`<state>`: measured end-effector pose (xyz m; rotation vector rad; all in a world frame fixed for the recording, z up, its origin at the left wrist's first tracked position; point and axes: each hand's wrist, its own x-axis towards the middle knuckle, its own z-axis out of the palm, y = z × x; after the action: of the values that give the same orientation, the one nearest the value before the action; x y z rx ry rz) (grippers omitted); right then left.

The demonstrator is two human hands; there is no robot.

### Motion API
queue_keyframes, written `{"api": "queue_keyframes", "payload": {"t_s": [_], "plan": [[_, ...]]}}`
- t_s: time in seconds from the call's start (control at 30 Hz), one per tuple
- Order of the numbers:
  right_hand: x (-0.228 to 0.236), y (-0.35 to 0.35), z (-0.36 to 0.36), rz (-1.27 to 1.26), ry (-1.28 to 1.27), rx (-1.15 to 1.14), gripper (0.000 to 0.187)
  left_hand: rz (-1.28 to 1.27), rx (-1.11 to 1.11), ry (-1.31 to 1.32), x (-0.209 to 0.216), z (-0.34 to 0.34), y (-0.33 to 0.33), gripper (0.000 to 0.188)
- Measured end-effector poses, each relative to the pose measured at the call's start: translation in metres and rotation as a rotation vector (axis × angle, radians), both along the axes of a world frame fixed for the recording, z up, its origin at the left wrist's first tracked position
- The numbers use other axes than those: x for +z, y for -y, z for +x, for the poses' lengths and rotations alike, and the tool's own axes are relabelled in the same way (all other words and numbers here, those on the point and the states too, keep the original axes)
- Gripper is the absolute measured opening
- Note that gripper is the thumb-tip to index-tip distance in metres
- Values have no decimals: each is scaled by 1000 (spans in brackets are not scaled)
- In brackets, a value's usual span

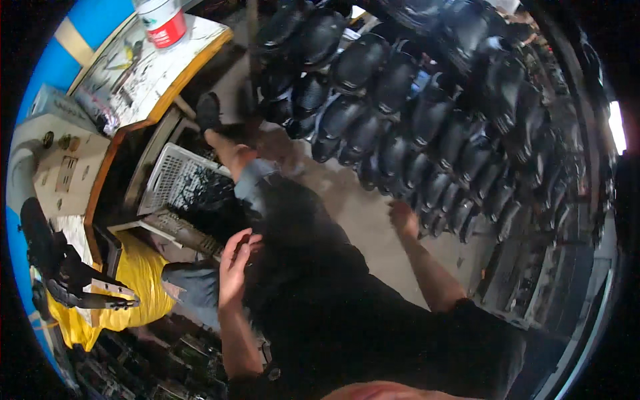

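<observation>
My left hand [235, 265] hovers over my lap with its fingers loosely bent and apart, and I see nothing in it. Near it on the left is a machine's dark arm [80, 287]. On the other side, my right arm reaches out so that my right hand [404, 220] is beside the lower rows of black shoes [433, 197]. Its fingers are blurred and dim, so whether it touches a shoe cannot be made out. The shoes hang or stand in several close rows on a rack.
A white plastic crate [163, 175] with black pieces in it sits below a worn white-topped table [180, 57]. On that table stands a jar with a red label [163, 27]. A yellow sheet or bag [143, 273] drapes at the left. Grey floor [347, 193] shows before the rack.
</observation>
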<state>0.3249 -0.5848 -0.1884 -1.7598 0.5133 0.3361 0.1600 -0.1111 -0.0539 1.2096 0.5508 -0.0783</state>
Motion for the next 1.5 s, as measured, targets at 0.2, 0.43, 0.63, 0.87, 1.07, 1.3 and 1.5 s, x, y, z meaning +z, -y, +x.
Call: {"api": "queue_keyframes", "payload": {"t_s": [0.2,0.43,0.63,0.87,1.07,1.3,1.5], "plan": [[88,-293,123,-434,723,757,53,-28,122,0,0,10,-8,36],[15,-412,272,-1182,1155,478,63,-108,265,63,-20,1,-18,35],[-3,-393,309,-779,887,533,44,-166,306,39,-37,-15,-26,35],[65,-360,271,-921,1375,766,55,-89,225,37,-24,-1,-24,35],[180,-353,139,-340,1312,865,44,-79,282,98,-17,5,-37,51],[178,-342,81,511,295,833,31,-297,606,538,26,-11,-45,80],[136,-342,58,865,-21,627,39,106,646,385,69,-34,-58,90]]}}
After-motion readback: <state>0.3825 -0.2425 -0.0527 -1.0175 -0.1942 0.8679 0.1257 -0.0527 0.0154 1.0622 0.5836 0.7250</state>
